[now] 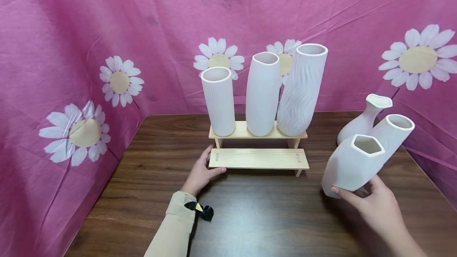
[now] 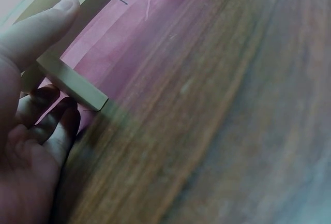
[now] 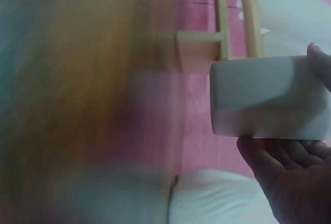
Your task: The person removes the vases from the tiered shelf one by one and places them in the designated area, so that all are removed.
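My right hand (image 1: pixel 382 205) grips a white vase with an angular mouth (image 1: pixel 351 165), thumb on one side and fingers on the other. In the right wrist view the same vase (image 3: pixel 264 100) appears raised off the table. My left hand (image 1: pixel 200 175) holds the left end of a two-step wooden stand (image 1: pixel 258 158); its thumb lies over the lower step, and its fingers curl by the leg (image 2: pixel 75 84) in the left wrist view. On the upper step stand a ribbed vase (image 1: pixel 218 102), a smooth vase (image 1: pixel 262 94) and a wavy-textured vase (image 1: pixel 301 90).
Behind the gripped vase, at the table's right, stand a narrow-necked vase (image 1: pixel 360 118) and a tilted-looking round-mouthed vase (image 1: pixel 390 138). The dark wooden table (image 1: pixel 153 150) ends at a pink curtain (image 1: pixel 171 19) with printed daisies. A black strap (image 1: pixel 203 211) sits at my left cuff.
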